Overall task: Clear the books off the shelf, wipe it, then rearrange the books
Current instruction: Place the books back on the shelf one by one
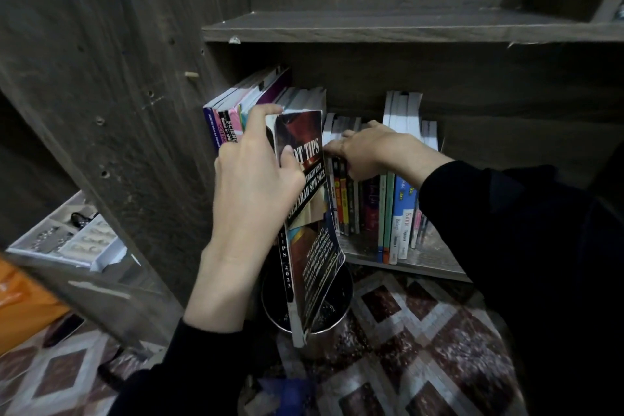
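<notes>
A dark wooden shelf [405, 267] holds a row of upright books. My left hand [251, 176] grips a thick black book [309, 213] titled with "TIPS", tilted and drawn partly out past the shelf's front edge. Taller books [233, 118] with purple and pink spines lean behind it at the left. My right hand [374, 152] lies over the tops of several small dark-spined books [347, 203] in the middle, fingers curled round them. Blue and white books [401, 213] stand to their right.
A round metal bin [324, 317] stands on the patterned floor mat [422, 341] right below the pulled-out book. A white tray [67, 236] with small items sits at the left behind the shelf's side panel [111, 111]. An upper shelf board [405, 30] runs overhead.
</notes>
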